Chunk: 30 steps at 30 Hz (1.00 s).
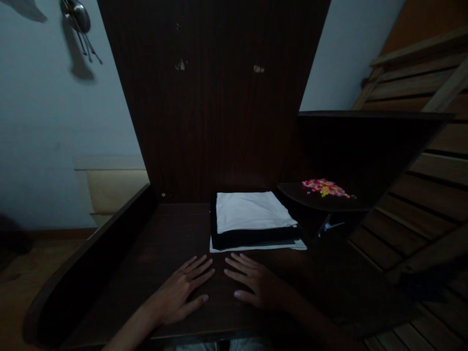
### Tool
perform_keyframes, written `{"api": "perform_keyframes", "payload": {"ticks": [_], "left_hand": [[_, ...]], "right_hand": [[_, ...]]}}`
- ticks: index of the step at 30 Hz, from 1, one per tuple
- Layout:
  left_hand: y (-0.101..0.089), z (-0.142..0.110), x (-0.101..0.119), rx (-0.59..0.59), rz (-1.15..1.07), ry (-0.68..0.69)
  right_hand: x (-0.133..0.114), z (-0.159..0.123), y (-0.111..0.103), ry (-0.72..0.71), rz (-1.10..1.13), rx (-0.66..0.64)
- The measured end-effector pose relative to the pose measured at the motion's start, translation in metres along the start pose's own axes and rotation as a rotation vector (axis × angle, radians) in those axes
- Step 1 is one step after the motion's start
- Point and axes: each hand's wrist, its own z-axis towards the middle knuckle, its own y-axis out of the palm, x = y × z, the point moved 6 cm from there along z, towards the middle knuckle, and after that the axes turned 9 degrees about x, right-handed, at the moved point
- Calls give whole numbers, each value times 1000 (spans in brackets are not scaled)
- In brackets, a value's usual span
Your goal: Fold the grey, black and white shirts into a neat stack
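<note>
My left hand (185, 287) lies flat on the dark wooden desk (146, 273), fingers spread and nothing in it. Beside it my right hand (254, 280) rests the same way, palm down, with its fingers apart. Just beyond the fingertips is a stack of folded cloth: a white folded cloth (252, 209) on top, a black folded cloth (237, 238) under it, and the edge of another pale cloth (226, 249) at the bottom. Neither hand touches the stack.
To the right, a small rounded shelf (300, 197) bears a heap of small pink, red and yellow pieces (324, 187). A raised side board (98, 243) edges the desk's left. A tall dark back panel (215, 107) stands behind, and wooden slats (417, 209) lean at far right.
</note>
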Motion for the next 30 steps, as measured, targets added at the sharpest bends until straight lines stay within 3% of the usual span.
{"api": "perform_keyframes", "payload": {"ticks": [7,15,21,30], "left_hand": [[-6,4,0,-68,-25,53],[-4,-1,-2,-8,-40,35],[-8,2,-3,-49,-69,75],[-7,1,-2,-12,-72,54]], "right_hand": [[-2,2,-3,-3,32,-34],[-5,2,-7,-34,43,-62],[-7,6,-12,-91,57,-81],[-8,4,-11,-44,54,-116]]}}
